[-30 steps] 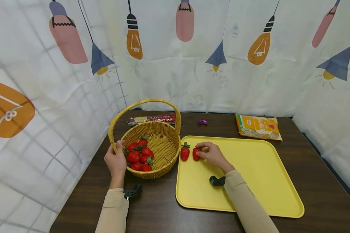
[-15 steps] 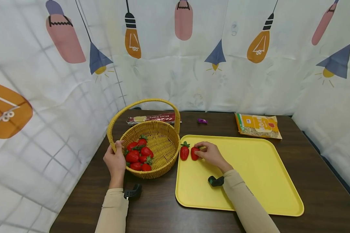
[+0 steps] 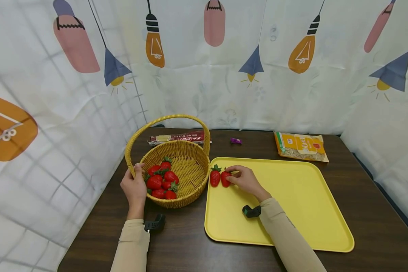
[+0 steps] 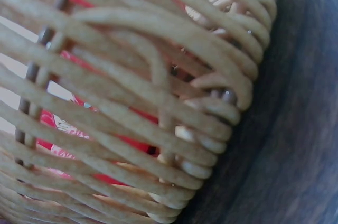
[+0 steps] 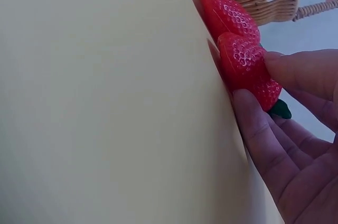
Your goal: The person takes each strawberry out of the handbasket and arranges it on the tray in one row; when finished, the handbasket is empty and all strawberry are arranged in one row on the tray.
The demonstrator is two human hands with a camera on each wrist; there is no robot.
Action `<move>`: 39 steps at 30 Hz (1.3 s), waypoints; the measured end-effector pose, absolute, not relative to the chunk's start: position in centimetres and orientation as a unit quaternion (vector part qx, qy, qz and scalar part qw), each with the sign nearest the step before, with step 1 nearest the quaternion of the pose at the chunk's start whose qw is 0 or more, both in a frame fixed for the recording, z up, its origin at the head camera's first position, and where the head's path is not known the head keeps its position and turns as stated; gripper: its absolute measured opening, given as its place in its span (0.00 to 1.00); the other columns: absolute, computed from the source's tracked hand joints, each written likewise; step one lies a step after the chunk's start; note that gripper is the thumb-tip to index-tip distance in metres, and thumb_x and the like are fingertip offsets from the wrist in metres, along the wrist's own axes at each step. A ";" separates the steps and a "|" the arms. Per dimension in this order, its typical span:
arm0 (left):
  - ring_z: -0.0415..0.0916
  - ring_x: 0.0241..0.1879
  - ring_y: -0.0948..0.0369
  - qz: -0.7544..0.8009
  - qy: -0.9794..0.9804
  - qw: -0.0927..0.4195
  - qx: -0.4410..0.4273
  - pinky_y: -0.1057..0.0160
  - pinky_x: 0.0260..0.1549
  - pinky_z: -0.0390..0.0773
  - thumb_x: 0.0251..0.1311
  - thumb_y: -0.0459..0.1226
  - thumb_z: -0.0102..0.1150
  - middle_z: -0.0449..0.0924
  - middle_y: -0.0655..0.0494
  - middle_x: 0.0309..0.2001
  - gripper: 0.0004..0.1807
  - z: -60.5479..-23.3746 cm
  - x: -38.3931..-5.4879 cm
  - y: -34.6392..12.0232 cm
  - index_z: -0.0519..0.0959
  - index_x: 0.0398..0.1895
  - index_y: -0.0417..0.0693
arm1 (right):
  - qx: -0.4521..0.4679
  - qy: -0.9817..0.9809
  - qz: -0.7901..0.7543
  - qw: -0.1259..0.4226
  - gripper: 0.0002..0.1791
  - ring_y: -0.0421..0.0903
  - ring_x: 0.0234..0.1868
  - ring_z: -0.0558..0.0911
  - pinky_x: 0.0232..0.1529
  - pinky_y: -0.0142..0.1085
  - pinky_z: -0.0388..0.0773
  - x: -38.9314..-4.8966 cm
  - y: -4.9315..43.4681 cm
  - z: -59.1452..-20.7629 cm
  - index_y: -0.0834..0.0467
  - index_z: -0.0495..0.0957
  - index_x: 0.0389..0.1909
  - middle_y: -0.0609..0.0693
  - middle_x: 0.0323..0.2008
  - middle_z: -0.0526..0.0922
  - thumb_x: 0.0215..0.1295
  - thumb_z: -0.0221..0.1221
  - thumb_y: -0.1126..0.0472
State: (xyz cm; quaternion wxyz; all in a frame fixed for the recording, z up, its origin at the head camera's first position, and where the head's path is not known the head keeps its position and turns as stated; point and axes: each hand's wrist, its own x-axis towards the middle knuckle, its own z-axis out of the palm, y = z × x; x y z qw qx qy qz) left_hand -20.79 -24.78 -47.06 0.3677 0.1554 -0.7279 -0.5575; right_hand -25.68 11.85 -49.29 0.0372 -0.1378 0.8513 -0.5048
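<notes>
My left hand grips the yellow wicker basket at its left side, by the foot of the tall handle. Inside lie several red strawberries, bunched to the left. In the left wrist view the basket's weave fills most of the picture, and that hand is out of sight there. On the yellow tray, my right hand pinches a strawberry between thumb and fingers, low against the tray. A second strawberry lies just left of it, touching it in the right wrist view.
Behind the basket lies a long dark red packet. A small purple wrapped piece sits at the back of the dark wooden table. An orange and yellow bag rests behind the tray. Patterned curtains hang around the table.
The right hand has shifted slightly left with the pinched strawberry, closing the gap to the other strawberry on the tray. The left hand keeps its grip on the basket.
</notes>
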 end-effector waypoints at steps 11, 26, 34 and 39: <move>0.71 0.34 0.65 -0.559 -0.725 0.369 0.160 0.64 0.37 0.64 0.69 0.56 0.50 0.81 0.39 0.37 0.27 -47.0 -20.9 -24.9 0.85 0.45 0.42 | -0.110 0.843 -0.526 0.027 0.11 0.47 0.33 0.86 0.29 0.37 0.78 -25.8 11.9 -48.9 0.57 0.83 0.46 0.54 0.47 0.84 0.63 0.64 0.62; 0.71 0.35 0.63 -0.561 -0.724 0.366 0.164 0.63 0.38 0.64 0.69 0.56 0.50 0.82 0.41 0.37 0.27 -47.0 -20.7 -24.8 0.85 0.46 0.42 | -0.112 0.769 -0.629 -0.026 0.15 0.65 0.38 0.82 0.36 0.46 0.82 -25.8 11.7 -48.4 0.69 0.80 0.49 0.66 0.45 0.81 0.69 0.59 0.62; 0.69 0.33 0.62 -0.557 -0.726 0.370 0.161 0.62 0.36 0.62 0.69 0.56 0.50 0.82 0.41 0.36 0.27 -47.0 -20.7 -24.8 0.85 0.45 0.42 | -0.180 0.745 -0.642 -0.002 0.12 0.68 0.36 0.81 0.39 0.49 0.82 -22.8 8.5 -43.0 0.75 0.77 0.48 0.73 0.46 0.78 0.70 0.55 0.70; 0.70 0.34 0.62 -0.558 -0.727 0.366 0.160 0.62 0.38 0.63 0.69 0.56 0.49 0.81 0.38 0.38 0.27 -47.1 -20.7 -24.8 0.85 0.46 0.42 | -0.233 0.750 -0.619 0.003 0.11 0.66 0.35 0.81 0.38 0.49 0.81 -21.7 5.7 -40.8 0.71 0.79 0.47 0.69 0.44 0.80 0.71 0.54 0.69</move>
